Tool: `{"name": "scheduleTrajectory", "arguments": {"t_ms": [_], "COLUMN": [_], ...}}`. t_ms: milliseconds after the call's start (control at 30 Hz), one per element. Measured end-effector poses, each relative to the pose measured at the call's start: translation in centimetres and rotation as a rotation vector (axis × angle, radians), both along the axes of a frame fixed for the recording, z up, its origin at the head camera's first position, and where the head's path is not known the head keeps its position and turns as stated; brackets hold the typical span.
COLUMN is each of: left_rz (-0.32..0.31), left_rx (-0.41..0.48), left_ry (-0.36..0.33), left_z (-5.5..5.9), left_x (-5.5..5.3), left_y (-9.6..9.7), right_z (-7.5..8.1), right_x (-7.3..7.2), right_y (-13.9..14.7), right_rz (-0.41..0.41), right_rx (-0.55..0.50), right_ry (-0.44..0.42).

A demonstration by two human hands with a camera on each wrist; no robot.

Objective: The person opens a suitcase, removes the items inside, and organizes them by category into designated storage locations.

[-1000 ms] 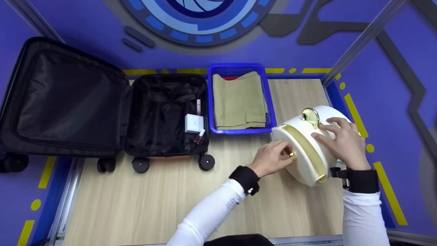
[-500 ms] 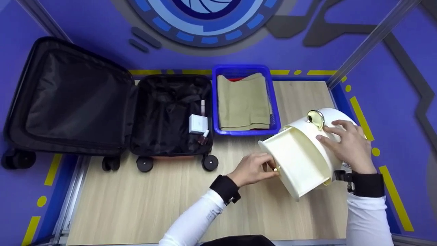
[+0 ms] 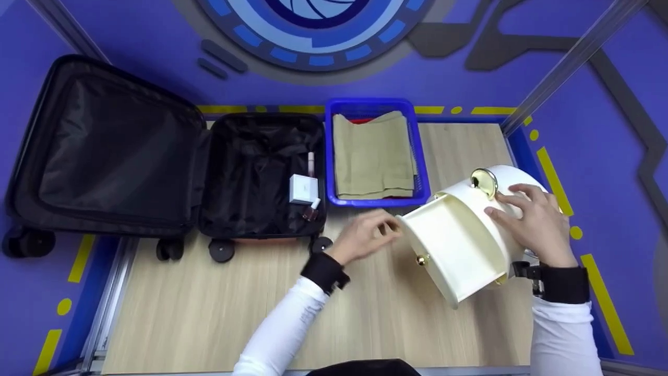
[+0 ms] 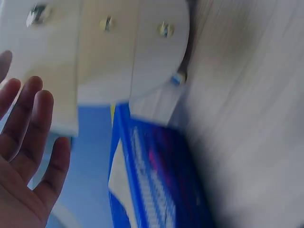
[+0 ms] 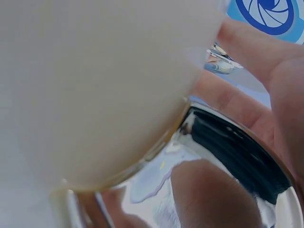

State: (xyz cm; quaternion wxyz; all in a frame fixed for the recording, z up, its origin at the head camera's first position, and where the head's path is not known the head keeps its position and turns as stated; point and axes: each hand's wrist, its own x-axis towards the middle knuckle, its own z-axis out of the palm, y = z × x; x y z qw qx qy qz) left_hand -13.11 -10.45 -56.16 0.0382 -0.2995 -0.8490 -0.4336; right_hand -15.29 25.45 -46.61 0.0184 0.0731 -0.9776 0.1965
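Observation:
A white rounded organizer box [image 3: 509,180] with a drawer [image 3: 449,243] pulled out sits at the right of the table. A round gold knob [image 3: 422,259] sticks out from the drawer front. Beside the drawer's far corner is my left hand [image 3: 365,235], off the knob, holding nothing. Its fingers are loosely bent and spread in the left wrist view, before drawer fronts with shiny knobs. My right hand [image 3: 537,222] rests on top of the box, fingers extended near a gold-rimmed round fitting [image 3: 484,183]. Shiny metal and white casing fill much of the right wrist view.
A black suitcase [image 3: 120,156] lies open at left. Its near half holds a small white box [image 3: 303,189], a dark bottle with a white cap [image 3: 311,209] and a slim pink tube [image 3: 311,164]. A blue basket [image 3: 330,156] with folded tan cloth [image 3: 373,156] stands behind.
The drawer has been pulled out of the organizer box by my left hand on its knob. That hand has since let go and moved up and left. My right hand stays on the box.

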Motion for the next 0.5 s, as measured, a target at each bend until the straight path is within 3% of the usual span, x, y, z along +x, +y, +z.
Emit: {"name": "scheduleTrajectory", "arguments": {"t_ms": [133,200,300,400,500], "left_rz": [0.167,0.241,0.309,0.358,0.369], "left_rx": [-0.109,-0.175,-0.28,-0.404,-0.532], "left_ry": [0.08,0.083,0.043,-0.042,-0.153], "left_z": [0.7,1.0,1.4,1.4,1.0], "left_x": [-3.1,-4.7,-7.1,-9.0,-10.4], "left_y": [-4.5,-6.7,-9.4,-11.5,-12.9], "right_z": [0.0,0.0,0.1,0.1,0.0], "right_x": [0.1,0.1,0.1,0.1,0.0], "right_y": [0.0,0.1,0.1,0.2,0.1], "right_rz": [-0.005,-0.005,-0.008,-0.008,-0.003], "right_rx": [-0.001,0.003,0.01,0.013,0.001], "right_ry": [-0.005,-0.005,0.002,0.004,-0.004]}}
